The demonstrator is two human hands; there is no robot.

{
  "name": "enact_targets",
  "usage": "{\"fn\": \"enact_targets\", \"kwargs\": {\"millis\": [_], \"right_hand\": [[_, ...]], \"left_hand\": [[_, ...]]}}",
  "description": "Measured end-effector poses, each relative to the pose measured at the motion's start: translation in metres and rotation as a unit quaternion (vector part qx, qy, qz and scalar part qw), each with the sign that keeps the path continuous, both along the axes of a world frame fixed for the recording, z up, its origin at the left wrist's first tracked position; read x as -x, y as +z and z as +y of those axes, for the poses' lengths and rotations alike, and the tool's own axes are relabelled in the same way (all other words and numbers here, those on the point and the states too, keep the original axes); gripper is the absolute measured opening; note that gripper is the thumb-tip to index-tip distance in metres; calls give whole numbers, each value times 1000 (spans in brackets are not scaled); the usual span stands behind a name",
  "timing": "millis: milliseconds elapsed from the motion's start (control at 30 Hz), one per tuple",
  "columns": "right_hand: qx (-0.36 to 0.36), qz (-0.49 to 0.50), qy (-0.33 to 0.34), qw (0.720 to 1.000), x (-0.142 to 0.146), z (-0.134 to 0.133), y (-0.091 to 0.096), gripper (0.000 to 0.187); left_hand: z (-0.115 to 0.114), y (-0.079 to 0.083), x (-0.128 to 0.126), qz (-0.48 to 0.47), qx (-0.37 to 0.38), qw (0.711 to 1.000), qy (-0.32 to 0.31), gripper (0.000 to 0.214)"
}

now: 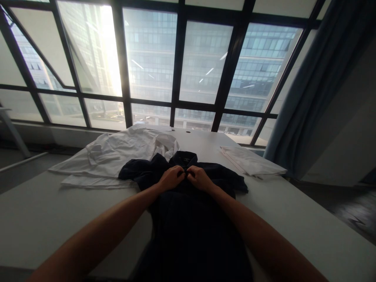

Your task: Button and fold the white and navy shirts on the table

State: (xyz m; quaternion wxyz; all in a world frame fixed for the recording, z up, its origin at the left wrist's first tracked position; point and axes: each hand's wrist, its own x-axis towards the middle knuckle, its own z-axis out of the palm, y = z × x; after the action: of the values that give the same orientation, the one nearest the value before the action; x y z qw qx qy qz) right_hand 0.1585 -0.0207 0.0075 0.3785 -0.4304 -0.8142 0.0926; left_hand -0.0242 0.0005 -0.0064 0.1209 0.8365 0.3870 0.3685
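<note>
A dark navy shirt (190, 223) lies spread down the middle of a white table (293, 211), its collar toward the window. My left hand (172, 177) and my right hand (199, 178) meet just below the collar. Both have fingers curled in a pinch on the shirt's front near the neck. What sits between the fingertips is too small and dark to make out.
A heap of loose white shirts (117, 152) lies left of the dark shirt. A folded white garment (252, 162) rests at the table's right edge. A large grid window (179, 66) stands behind, with a blue curtain (317, 90) at the right.
</note>
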Motion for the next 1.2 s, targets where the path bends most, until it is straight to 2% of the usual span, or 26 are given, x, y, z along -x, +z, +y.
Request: {"fn": "enact_targets", "kwargs": {"millis": [133, 233, 400, 633, 900, 1200], "right_hand": [[101, 34, 4, 994, -3, 2, -1, 14], [139, 69, 3, 988, -3, 1, -3, 16], [121, 76, -19, 990, 2, -3, -5, 15], [86, 82, -105, 987, 11, -4, -11, 21], [116, 164, -86, 976, 12, -3, -14, 20], [116, 211, -126, 962, 15, -4, -15, 19]], "left_hand": [[2, -2, 2, -29, -30, 999, -24, 14], [4, -3, 2, -24, -31, 999, -18, 14], [5, -4, 0, -31, -30, 999, -11, 13], [5, -4, -2, -66, -10, 997, -26, 13], [1, 0, 0, -82, 24, 996, -13, 17], [-1, 3, -2, -69, -17, 997, -43, 15]]}}
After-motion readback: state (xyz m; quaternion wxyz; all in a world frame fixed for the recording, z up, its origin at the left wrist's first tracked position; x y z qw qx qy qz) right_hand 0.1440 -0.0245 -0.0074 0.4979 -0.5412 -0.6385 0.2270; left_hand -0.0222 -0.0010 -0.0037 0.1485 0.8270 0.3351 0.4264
